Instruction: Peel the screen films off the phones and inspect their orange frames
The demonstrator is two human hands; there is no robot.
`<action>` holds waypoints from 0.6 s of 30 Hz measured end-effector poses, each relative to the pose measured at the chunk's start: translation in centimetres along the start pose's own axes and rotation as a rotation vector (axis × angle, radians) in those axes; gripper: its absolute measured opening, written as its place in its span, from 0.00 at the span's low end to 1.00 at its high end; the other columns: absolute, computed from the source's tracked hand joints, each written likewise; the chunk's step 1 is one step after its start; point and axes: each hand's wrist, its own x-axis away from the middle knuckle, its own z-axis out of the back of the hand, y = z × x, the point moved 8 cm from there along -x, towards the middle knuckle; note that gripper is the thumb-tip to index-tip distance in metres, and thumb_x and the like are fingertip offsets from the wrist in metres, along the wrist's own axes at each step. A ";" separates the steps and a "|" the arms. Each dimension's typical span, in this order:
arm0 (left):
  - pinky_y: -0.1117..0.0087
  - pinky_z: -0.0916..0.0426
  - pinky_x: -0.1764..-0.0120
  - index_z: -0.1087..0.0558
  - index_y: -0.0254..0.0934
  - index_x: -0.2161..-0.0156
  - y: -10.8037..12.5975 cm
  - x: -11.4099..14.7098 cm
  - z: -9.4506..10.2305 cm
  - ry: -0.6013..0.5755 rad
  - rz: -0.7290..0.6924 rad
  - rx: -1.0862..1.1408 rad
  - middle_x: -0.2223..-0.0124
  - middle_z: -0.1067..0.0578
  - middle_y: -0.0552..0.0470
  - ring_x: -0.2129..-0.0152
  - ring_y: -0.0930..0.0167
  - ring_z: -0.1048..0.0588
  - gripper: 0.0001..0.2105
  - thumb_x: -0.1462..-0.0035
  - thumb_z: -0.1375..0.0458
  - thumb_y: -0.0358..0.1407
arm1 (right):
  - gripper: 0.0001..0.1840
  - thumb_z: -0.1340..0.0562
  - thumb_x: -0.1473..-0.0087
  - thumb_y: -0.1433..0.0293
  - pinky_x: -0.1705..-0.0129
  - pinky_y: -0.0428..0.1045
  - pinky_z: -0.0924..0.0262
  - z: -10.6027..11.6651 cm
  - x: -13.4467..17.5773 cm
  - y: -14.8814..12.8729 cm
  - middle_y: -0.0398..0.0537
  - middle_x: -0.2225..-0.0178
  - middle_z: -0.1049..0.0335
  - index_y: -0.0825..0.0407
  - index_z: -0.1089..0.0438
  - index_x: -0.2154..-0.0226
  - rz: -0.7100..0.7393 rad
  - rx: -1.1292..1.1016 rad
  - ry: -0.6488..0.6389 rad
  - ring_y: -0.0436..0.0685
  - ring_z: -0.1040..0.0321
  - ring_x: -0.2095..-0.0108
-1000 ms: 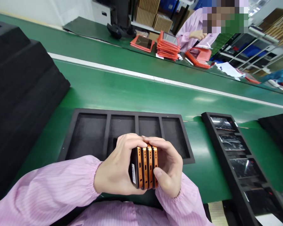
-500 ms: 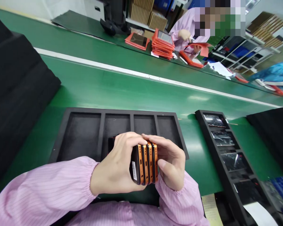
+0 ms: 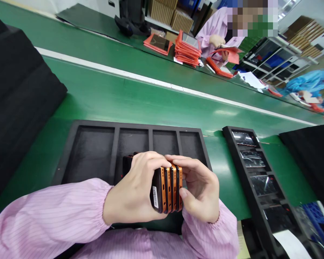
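A stack of several smartphones [image 3: 173, 194] with orange edges stands on its side between my hands, port ends towards me. My left hand [image 3: 132, 190] wraps round its left side, and a white label shows on the outermost dark face. On the right side, my right hand [image 3: 203, 187] grips with fingers over the top and the thumb at the near edge. Beneath and behind them lies a black foam tray [image 3: 175, 128] with compartments. Another dark, red-edged object [image 3: 126, 164] shows partly behind my left hand.
On the right, a long black tray [image 3: 239, 172] holds several dark-screened phones. Black foam blocks [image 3: 21, 90] rise at the left. Across the green bench [image 3: 140, 100], a co-worker handles an orange-red sleeve beside a stack of sleeves [image 3: 187, 52]. A white paper [image 3: 293, 244] lies lower right.
My right hand has shifted slightly right, its thumb now at the stack's right edge. The stack has moved slightly right too. The head view has shifted a little.
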 end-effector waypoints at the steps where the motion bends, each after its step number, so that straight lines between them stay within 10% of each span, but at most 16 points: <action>1: 0.55 0.32 0.54 0.46 0.38 0.46 0.0 0.0 0.0 0.001 -0.007 -0.003 0.52 0.34 0.43 0.52 0.59 0.31 0.35 0.59 0.35 0.33 | 0.23 0.36 0.51 0.76 0.56 0.50 0.26 0.0 0.0 -0.1 0.53 0.49 0.29 0.50 0.29 0.50 0.000 0.007 0.006 0.60 0.29 0.49; 18: 0.57 0.33 0.53 0.46 0.37 0.46 0.3 0.1 -0.2 -0.005 -0.017 -0.032 0.52 0.34 0.43 0.52 0.61 0.32 0.34 0.57 0.35 0.33 | 0.22 0.39 0.51 0.80 0.58 0.49 0.25 0.2 0.4 -0.6 0.53 0.50 0.30 0.50 0.30 0.53 -0.032 0.106 0.030 0.59 0.28 0.50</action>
